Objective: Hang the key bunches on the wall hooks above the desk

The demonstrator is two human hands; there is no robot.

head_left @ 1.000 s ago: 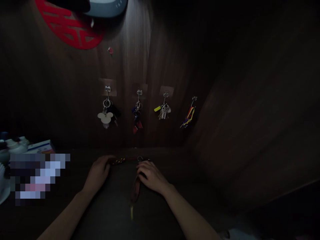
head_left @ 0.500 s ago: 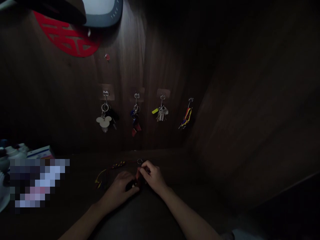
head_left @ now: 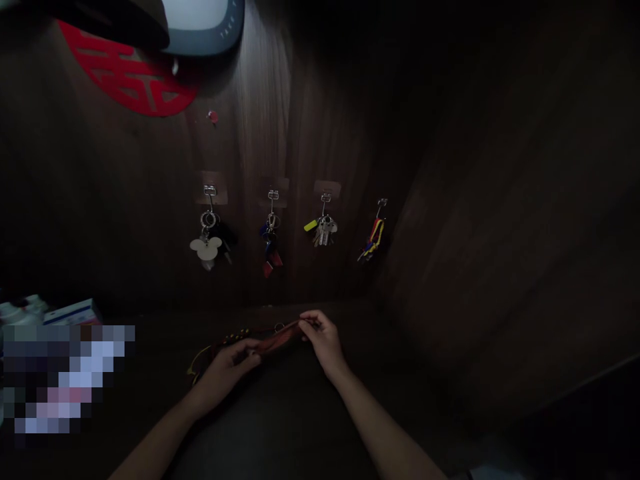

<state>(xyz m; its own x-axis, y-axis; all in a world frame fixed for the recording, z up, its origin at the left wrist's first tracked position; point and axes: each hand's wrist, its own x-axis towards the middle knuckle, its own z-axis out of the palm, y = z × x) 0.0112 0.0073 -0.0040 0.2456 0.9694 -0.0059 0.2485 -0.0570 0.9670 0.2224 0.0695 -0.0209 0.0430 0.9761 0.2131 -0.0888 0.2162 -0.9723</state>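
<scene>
Fingers [head_left: 311,315] hold a reddish strap [head_left: 281,339] near the tabletop's [head_left: 270,417] back edge, room rightward.

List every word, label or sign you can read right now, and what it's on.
"TAKE", next letter unclear: cap brim.
Character-like strokes, partly hidden, not fully readable: red cut-out.
Print too small and dark to read: box.
Pixelated, unreadable: patch below the box.

Key rings [head_left: 326,230] and a coloured cord [head_left: 376,233] hang from hooks [head_left: 273,195] on the wooden wall [head_left: 300,133]. Upper left, a cap [head_left: 200,41] overlaps a red cutout [head_left: 125,79]. Below, pale bottles [head_left: 35,307] stand beside a box [head_left: 73,312].
</scene>
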